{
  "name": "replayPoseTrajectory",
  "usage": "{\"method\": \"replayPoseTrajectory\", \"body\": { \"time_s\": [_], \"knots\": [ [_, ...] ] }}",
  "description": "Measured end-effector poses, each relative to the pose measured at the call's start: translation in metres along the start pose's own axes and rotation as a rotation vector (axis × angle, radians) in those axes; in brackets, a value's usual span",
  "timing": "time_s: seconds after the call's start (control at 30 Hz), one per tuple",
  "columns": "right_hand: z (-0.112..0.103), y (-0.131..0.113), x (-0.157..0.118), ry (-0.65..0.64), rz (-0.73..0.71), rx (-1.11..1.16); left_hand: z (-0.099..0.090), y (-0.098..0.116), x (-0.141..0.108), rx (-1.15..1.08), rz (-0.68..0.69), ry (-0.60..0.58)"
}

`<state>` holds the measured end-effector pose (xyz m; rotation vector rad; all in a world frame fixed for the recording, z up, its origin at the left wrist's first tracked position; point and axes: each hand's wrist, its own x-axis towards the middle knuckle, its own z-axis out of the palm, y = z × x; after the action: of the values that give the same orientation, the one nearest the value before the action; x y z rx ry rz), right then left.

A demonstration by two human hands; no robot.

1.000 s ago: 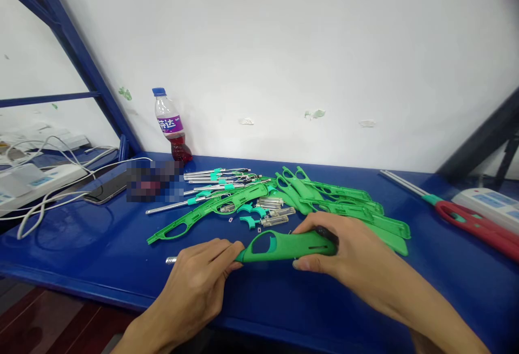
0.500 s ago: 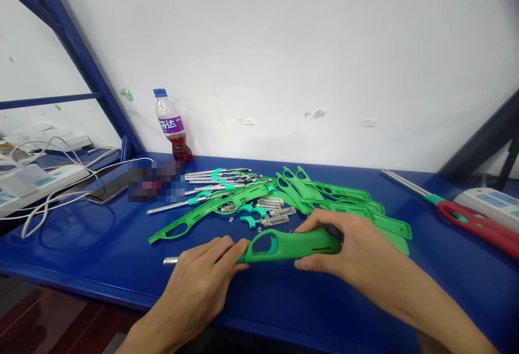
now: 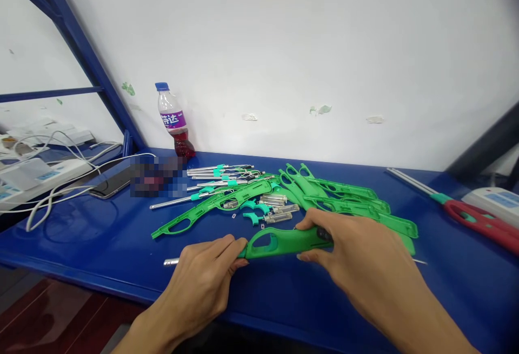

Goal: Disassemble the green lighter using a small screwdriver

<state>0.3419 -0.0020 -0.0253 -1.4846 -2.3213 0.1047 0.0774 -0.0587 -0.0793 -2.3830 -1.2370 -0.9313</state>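
Observation:
A green lighter (image 3: 279, 241) lies sideways between my hands above the blue table. My left hand (image 3: 206, 275) is wrapped round its neck, and the tip of a metal tube (image 3: 171, 262) sticks out to the left. At the other end, my right hand (image 3: 357, 251) grips the handle between thumb and fingers, beside a black part (image 3: 323, 234). Behind the lighter are a green half shell (image 3: 178, 224), teal triggers (image 3: 252, 218), clear small cylinders (image 3: 279, 217) and metal rods with teal pieces (image 3: 170, 202). More green shells (image 3: 401, 226) are piled behind my right hand.
A bottle (image 3: 173, 119) stands at the back left of the blue table (image 3: 121, 267). Left of it are a phone (image 3: 113, 181), white cables and a power strip (image 3: 60, 173). A red lighter (image 3: 482, 221) lies at the right, near a white device (image 3: 494, 202).
My right hand has turned slightly and its fingers have shifted left along the handle, covering more of its end. The view has shifted a little. A thin metal piece now shows right of my right hand.

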Motion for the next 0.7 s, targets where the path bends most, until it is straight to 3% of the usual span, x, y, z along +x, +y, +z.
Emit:
{"method": "replayPoseTrajectory", "body": {
  "time_s": [0.2, 0.33, 0.53, 0.7],
  "knots": [
    [0.004, -0.007, -0.001, 0.221, -0.157, -0.127, -0.003, -0.002, -0.002, -0.048, -0.073, -0.066],
    [0.005, -0.006, 0.0, 0.25, -0.21, -0.145, -0.004, -0.003, -0.003, -0.035, -0.117, -0.132],
    [-0.002, 0.001, -0.009, 0.105, -0.236, -0.079, 0.001, -0.003, -0.001, 0.032, -0.1, -0.115],
    [0.0, -0.016, -0.01, -0.161, -0.163, 0.056, 0.001, 0.002, 0.002, 0.019, -0.033, -0.136]
  ]
}}
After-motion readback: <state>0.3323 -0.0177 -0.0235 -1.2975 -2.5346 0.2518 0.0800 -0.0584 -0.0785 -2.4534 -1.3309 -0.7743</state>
